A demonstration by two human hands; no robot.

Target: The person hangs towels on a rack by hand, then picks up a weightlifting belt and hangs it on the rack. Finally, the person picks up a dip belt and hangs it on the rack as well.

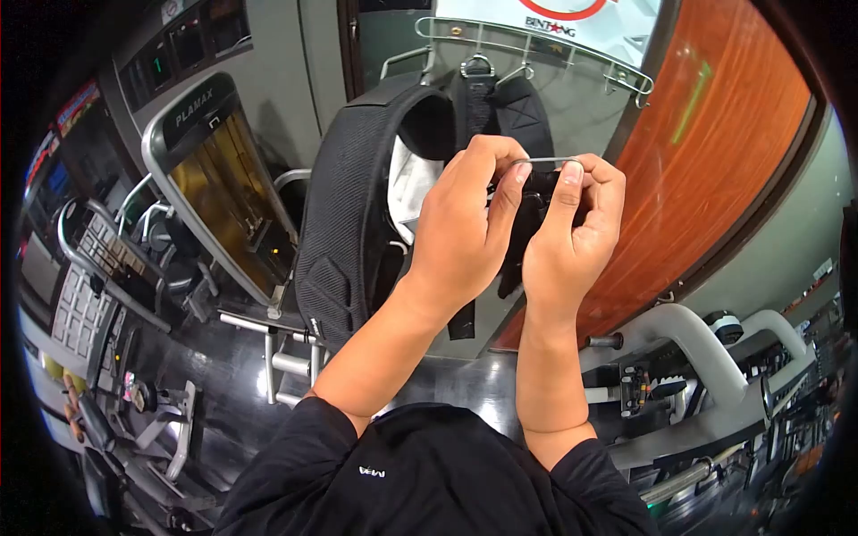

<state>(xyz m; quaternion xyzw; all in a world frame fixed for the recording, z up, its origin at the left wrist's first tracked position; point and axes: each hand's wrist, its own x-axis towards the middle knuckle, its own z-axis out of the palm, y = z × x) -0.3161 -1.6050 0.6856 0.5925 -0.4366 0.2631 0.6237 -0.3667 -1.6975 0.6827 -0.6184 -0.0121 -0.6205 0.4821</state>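
My left hand (469, 210) and my right hand (574, 223) are raised side by side in front of the wall rack. Between them runs a thin grey metal bar (547, 161), perhaps the edge of a ring. Each hand pinches one end of it between thumb and bent fingers. Just below the bar, black strap material (536, 192) shows in the gap between my hands; how it joins the bar is hidden. Behind my left hand hangs a wide black padded belt (344, 205) with a pale inner face. Another black strap hangs by a metal ring (478, 67) from the rack.
The wire hook rack (536, 40) is fixed to the wall under a white sign (572, 18). A brown wooden door (688, 170) stands at the right. Weight machines (214, 188) line the left, and a grey machine frame (697, 357) stands low on the right, on a dark shiny floor.
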